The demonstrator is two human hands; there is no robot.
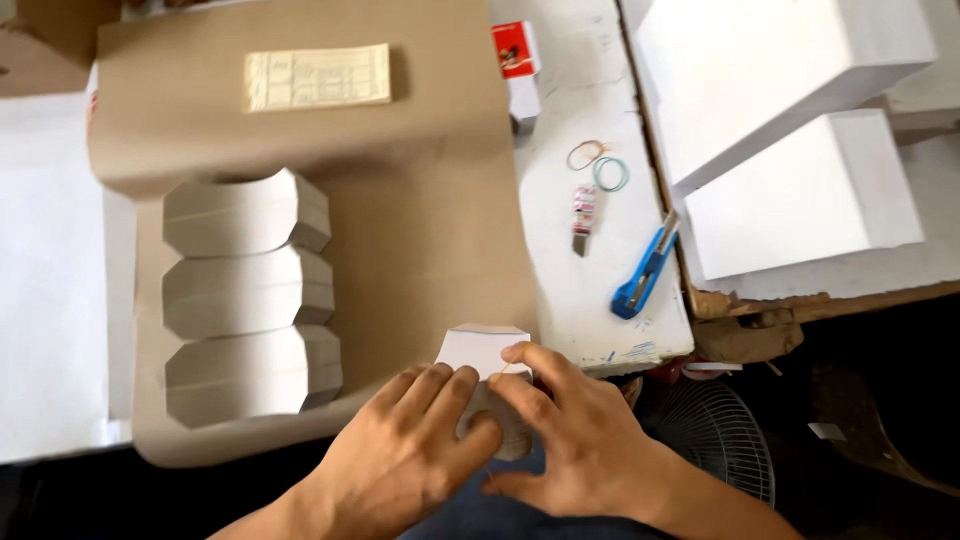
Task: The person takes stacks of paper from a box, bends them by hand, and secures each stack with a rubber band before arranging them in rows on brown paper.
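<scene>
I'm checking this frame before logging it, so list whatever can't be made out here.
- White card bundle, head view: its lower part is hidden under the left hand and right hand.
- Yellowish paper slip, head view: its print is too small and blurred to read.
- White foam blocks, head view: cut off by the top and right edges.
- Wire fan guard, head view: partly behind the right forearm.

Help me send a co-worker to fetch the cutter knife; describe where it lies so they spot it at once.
Start at the large brown cardboard sheet and move right onto the white tabletop beside it. There, close to the table's right edge and below two rubber bands, lies the cutter knife, slanted. Its bright blue handle sets it apart from the small red-and-white striped piece nearby.
</scene>
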